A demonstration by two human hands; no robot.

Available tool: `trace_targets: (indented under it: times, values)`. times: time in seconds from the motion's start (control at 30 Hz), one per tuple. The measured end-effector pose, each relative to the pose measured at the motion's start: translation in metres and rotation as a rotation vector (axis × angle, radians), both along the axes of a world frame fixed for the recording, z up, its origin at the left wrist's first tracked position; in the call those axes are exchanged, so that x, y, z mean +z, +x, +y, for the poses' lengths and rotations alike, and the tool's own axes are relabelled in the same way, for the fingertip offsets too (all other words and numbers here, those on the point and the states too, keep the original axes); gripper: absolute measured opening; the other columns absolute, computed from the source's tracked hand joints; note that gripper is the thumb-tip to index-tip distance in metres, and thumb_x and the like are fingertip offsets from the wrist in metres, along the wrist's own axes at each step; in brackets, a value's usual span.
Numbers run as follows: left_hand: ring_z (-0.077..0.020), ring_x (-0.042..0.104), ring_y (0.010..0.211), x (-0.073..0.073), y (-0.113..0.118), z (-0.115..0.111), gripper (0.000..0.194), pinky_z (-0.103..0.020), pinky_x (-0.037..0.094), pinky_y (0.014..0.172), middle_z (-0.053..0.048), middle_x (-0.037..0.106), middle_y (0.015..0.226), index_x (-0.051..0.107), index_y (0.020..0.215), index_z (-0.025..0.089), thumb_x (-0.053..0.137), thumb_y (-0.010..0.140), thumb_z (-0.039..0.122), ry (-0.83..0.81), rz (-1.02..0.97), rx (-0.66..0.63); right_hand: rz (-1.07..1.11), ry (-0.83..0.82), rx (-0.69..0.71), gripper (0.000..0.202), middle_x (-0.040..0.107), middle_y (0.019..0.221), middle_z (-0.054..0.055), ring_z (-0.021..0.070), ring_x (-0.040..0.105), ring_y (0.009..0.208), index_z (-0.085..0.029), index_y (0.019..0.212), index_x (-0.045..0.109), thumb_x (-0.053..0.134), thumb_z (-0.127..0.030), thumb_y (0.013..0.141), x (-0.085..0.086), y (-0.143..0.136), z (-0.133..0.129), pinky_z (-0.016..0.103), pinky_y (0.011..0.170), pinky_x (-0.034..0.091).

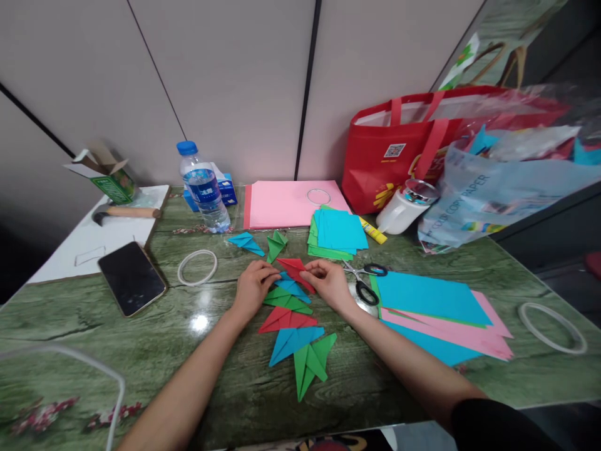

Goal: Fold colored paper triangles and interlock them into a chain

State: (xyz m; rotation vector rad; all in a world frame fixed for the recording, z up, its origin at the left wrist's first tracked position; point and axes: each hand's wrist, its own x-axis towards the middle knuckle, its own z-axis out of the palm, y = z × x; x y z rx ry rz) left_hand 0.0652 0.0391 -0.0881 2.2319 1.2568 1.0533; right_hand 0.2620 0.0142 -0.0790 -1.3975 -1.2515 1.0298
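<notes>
Hands: your left hand [253, 286] and right hand [328, 283] both pinch the red folded paper piece [295, 269], one at each end.
Piece: it sits just above the chain of folded pieces [293, 326], red, blue and green, lying on the table [225, 376].
Right of you: scissors [364, 282] just beside your right hand; coloured sheets [436, 313] beyond.
Left of you: tape ring [197, 267], phone [131, 277], water bottle [204, 188].

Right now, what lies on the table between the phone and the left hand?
In the head view, a white ring lies flat between the phone and the left hand, touching neither.
</notes>
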Motion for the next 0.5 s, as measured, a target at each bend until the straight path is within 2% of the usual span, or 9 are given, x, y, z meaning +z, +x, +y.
trace_targets:
  times: [0.33, 0.5]
  values:
    - [-0.0159, 0.061, 0.075, 0.0004, -0.0003, -0.0002, 0.013, -0.028, 0.05, 0.067, -0.004, 0.066, 0.079, 0.072, 0.08, 0.019, 0.06, 0.084, 0.023, -0.018, -0.036, -0.039, 0.155, -0.106, 0.027, 0.035, 0.063, 0.056, 0.001, 0.012, 0.05, 0.039, -0.018, 0.069, 0.06, 0.076, -0.046, 0.056, 0.0045, -0.0007, -0.0005, 0.024, 0.036, 0.039]
    - [-0.016, 0.061, 0.075, -0.0006, 0.0008, 0.0021, 0.014, -0.029, 0.05, 0.067, -0.004, 0.068, 0.077, 0.071, 0.078, 0.019, 0.06, 0.084, 0.024, -0.035, -0.07, -0.053, 0.183, -0.12, 0.06, 0.037, 0.062, 0.053, 0.0, 0.0105, 0.048, 0.036, -0.018, 0.069, 0.059, 0.077, -0.047, 0.056, 0.0069, -0.0019, -0.0006, 0.023, 0.035, 0.036]
